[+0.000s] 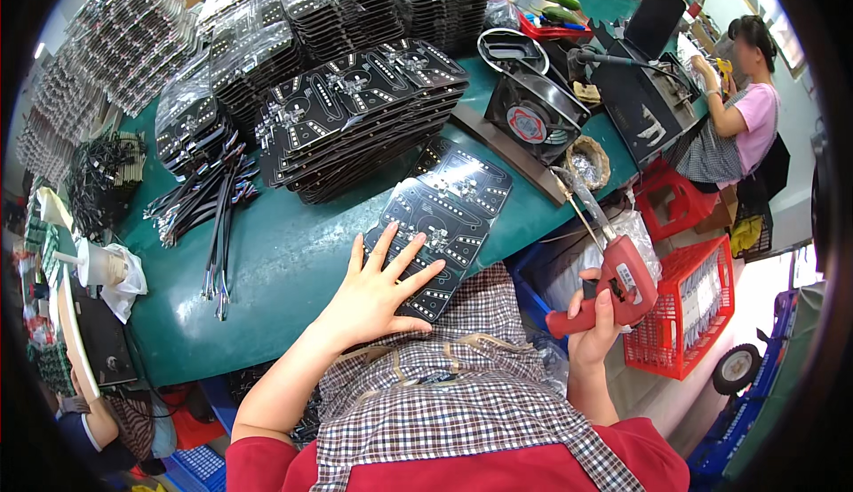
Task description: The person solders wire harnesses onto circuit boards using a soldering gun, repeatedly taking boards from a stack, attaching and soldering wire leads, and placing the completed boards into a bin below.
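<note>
A black circuit board panel (458,197) with white markings lies on the green table, its near end reaching the front edge by my apron. My left hand (384,277) rests flat on it, fingers spread, gripping nothing. Out to the right, past the table edge, my right hand (593,336) is wrapped round the handle of a red soldering gun (622,286). The gun's long metal tip and thin feed tube point up and away, toward a small round bowl (586,163) of silvery scraps. A tall stack of similar circuit boards (355,128) stands just beyond the panel.
Cut cables (218,199) lie left of the stack; more boards (115,39) pile up behind. A black fan (533,114), a dark bar (511,150) and a black box (644,105) line the right side. A red crate (680,310) stands lower right; a co-worker (746,110) sits beyond.
</note>
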A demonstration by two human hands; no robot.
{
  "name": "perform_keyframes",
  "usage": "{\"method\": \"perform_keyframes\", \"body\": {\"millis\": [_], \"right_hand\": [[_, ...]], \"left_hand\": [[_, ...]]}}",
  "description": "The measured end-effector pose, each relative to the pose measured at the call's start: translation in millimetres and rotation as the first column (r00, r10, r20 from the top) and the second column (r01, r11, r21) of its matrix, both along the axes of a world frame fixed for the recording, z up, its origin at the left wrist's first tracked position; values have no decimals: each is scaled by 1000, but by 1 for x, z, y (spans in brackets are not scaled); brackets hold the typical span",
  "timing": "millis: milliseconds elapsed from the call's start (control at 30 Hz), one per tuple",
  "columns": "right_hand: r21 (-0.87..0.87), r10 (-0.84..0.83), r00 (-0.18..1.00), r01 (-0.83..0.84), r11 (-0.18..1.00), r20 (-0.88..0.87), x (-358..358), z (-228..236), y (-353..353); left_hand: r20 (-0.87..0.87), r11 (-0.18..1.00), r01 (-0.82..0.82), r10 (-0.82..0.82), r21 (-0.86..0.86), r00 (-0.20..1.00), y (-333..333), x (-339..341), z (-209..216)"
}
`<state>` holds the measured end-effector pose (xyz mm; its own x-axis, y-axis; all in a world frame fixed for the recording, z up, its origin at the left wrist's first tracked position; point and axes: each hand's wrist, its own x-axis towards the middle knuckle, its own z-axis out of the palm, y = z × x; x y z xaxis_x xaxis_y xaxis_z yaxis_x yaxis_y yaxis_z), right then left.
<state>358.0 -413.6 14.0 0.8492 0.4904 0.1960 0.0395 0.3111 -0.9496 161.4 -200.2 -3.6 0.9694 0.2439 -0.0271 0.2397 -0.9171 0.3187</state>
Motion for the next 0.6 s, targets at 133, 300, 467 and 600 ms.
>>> {"method": "perform_keyframes", "body": {"millis": [133, 300, 467, 600], "right_hand": [[1, -9, 1000, 9, 1000, 12, 0, 0, 2], [-4, -71, 997, 70, 998, -7, -2, -1, -1], [6, -66, 997, 67, 998, -42, -2, 0, -4], [31, 13, 999, -12, 999, -30, -5, 0, -10]], "left_hand": [[-13, 1000, -14, 14, -2, 1000, 1, -1, 0], [83, 957, 11, 14, -290, 996, 22, 4, 14], [355, 929, -138, 8, 343, 935, 73, 45, 6], [254, 825, 11, -186, 564, 949, 100, 74, -13]]}}
